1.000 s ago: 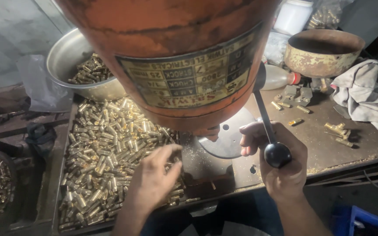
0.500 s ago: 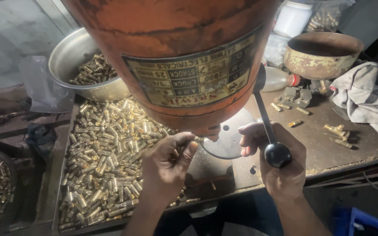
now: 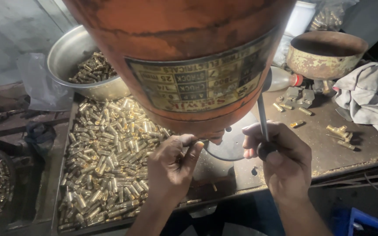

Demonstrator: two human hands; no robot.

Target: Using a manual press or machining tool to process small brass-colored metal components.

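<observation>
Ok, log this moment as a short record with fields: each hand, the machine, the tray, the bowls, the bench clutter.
left hand: raised under the machine's lower end, fingertips pinched there; any held piece is hidden
right hand: closed around the lever
machine: orange, worn body with a label plate, fills the upper view
tray: full of loose brass pieces
steel bowl: holds darker brass pieces
rusty bowl: contents not visible
grey cloth: bunched on the bench at right
</observation>
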